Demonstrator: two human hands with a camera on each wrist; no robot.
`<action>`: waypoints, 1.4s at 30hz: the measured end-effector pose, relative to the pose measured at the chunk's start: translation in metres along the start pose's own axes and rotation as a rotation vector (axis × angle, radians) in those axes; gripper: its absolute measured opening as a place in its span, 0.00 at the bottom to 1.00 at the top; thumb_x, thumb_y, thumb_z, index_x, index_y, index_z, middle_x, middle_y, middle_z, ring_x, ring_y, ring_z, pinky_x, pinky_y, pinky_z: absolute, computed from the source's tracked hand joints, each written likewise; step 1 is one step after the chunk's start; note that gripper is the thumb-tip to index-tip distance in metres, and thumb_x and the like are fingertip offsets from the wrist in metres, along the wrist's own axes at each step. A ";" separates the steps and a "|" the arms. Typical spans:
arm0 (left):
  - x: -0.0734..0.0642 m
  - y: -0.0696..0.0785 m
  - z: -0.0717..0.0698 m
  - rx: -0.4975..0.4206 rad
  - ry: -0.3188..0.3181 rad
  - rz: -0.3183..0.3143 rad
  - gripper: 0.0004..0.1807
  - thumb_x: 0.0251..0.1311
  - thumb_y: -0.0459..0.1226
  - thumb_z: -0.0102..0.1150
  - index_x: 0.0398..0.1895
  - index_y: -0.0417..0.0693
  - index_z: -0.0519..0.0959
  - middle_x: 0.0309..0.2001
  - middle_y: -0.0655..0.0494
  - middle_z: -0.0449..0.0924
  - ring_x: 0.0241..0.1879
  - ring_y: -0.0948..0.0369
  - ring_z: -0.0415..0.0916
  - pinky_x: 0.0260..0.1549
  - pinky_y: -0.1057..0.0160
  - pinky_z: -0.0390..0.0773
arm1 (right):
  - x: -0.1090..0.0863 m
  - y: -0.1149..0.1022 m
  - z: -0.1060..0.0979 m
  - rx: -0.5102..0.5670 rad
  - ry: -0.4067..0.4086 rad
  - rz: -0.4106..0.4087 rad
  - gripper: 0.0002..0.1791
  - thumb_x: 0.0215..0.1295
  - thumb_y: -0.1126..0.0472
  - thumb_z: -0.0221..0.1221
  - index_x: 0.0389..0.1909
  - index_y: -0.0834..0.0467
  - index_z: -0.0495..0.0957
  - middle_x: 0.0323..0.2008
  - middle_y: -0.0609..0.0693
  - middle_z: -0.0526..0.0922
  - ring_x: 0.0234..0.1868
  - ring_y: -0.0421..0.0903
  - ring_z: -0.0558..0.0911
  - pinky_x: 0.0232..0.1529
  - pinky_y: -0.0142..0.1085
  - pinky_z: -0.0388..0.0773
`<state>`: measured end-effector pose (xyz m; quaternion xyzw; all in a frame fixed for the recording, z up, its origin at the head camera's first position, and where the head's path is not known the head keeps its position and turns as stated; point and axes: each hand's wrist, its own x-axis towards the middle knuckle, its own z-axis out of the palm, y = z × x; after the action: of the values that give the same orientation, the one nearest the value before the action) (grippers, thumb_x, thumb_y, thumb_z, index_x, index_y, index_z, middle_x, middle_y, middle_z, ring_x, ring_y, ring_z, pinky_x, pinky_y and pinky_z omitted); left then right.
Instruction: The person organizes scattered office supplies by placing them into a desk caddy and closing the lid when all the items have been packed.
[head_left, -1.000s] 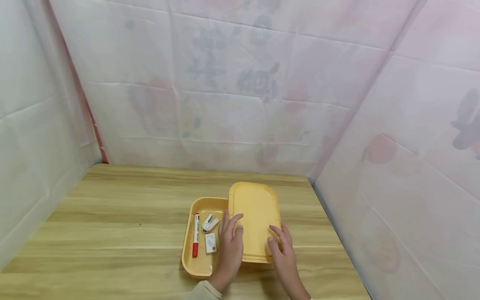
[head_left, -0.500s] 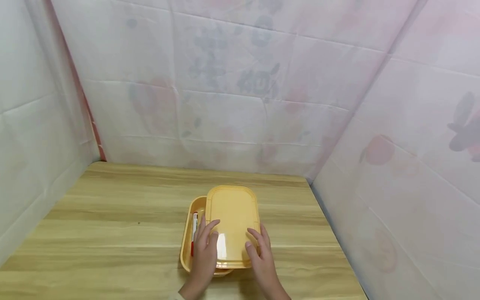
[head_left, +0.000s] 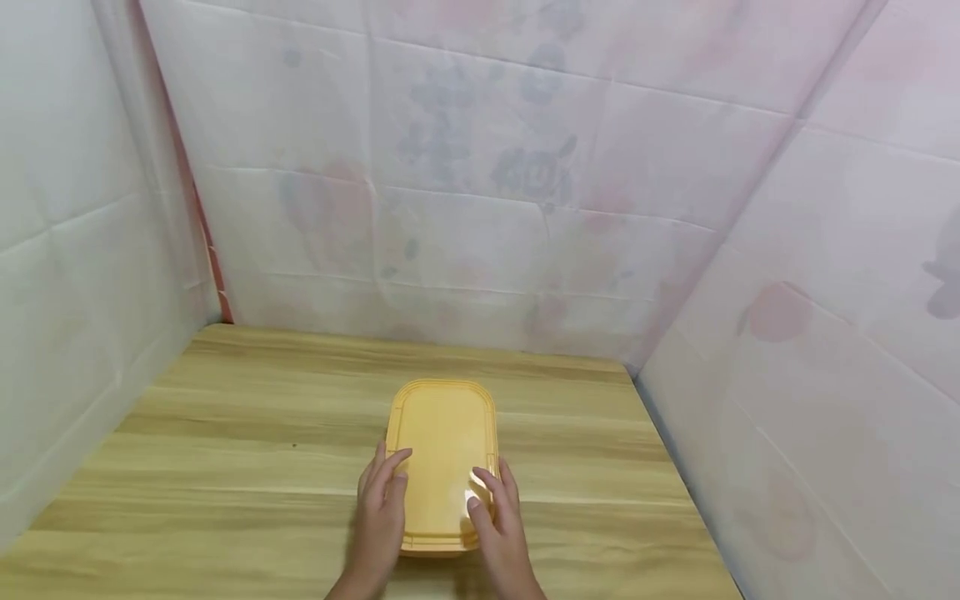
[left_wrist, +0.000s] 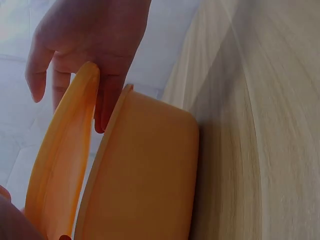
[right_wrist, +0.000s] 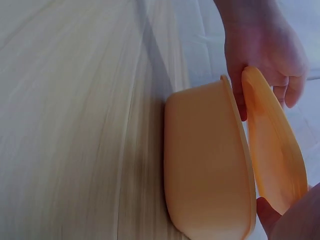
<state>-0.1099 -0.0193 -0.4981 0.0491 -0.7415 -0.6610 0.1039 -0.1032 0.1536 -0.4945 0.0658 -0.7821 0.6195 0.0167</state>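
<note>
A yellow lid [head_left: 442, 458] is held level by its two long sides, over a matching yellow box [left_wrist: 145, 170]. My left hand [head_left: 378, 517] grips the left edge and my right hand [head_left: 501, 525] the right edge, thumbs above and other fingers beneath. In the right wrist view a narrow gap separates the lid [right_wrist: 272, 140] from the rim of the box [right_wrist: 205, 160], so the near end is apart. From the head view the lid hides the box almost wholly, and its contents are out of sight.
The box stands on a wood-grain table [head_left: 247, 467]. Pale printed sheets [head_left: 465, 233] hang as walls behind the table and along both sides. A small dark speck [head_left: 294, 446] marks the tabletop to the left.
Both hands have carried the lid leftward from the box's right side until it lies over the box. The red-and-white marker, pale stapler and small white box inside are now covered.
</note>
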 end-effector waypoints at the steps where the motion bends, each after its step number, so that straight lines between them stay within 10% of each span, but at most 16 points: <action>1: 0.001 0.000 -0.001 0.003 0.003 0.002 0.18 0.74 0.47 0.40 0.61 0.56 0.72 0.75 0.53 0.43 0.72 0.46 0.43 0.62 0.37 0.60 | 0.000 0.000 0.001 0.010 0.003 0.000 0.21 0.73 0.52 0.49 0.64 0.50 0.66 0.75 0.54 0.36 0.73 0.64 0.46 0.63 0.67 0.53; 32: 0.000 -0.004 -0.003 0.066 0.071 0.070 0.16 0.73 0.41 0.42 0.59 0.52 0.73 0.75 0.54 0.47 0.72 0.48 0.46 0.62 0.38 0.59 | -0.002 0.010 0.011 0.099 0.100 0.022 0.35 0.63 0.62 0.59 0.70 0.46 0.59 0.75 0.48 0.46 0.74 0.59 0.40 0.63 0.71 0.41; 42: -0.003 -0.007 0.003 0.020 0.046 0.056 0.17 0.73 0.44 0.42 0.59 0.55 0.73 0.74 0.57 0.45 0.72 0.48 0.45 0.61 0.39 0.62 | -0.003 0.002 0.012 0.128 0.184 0.123 0.42 0.62 0.57 0.61 0.73 0.42 0.51 0.74 0.49 0.50 0.71 0.55 0.54 0.64 0.60 0.58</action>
<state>-0.1084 -0.0165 -0.5052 0.0445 -0.7465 -0.6492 0.1387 -0.1000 0.1425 -0.4993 -0.0385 -0.7385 0.6715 0.0463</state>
